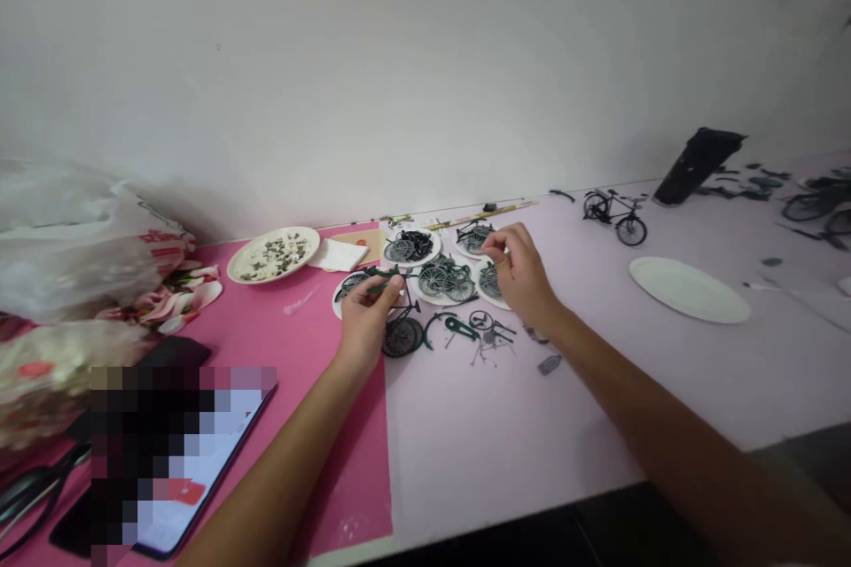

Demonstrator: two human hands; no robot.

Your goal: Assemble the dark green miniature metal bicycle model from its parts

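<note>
My left hand [368, 312] is closed around the dark frame of a small model bicycle [402, 335], whose wheels rest low beside the fingers. Above the right-hand plates is my right hand [519, 270], its thumb and fingertips pinched together; anything between them is too small to make out. White plates hold grey toy wheels [447, 280] and dark parts [418, 244]. Green and black bicycle parts [462, 328] lie on the table in front of the plates, with a grey basket piece [549, 364] to their right.
An oval dish [274, 255] with small pieces, plastic bags [80, 239] and a phone [206, 461] are at the left. A finished model bicycle [615, 214], a white plate [690, 290] and a black cylinder [698, 166] stand right. More dark parts lie beyond.
</note>
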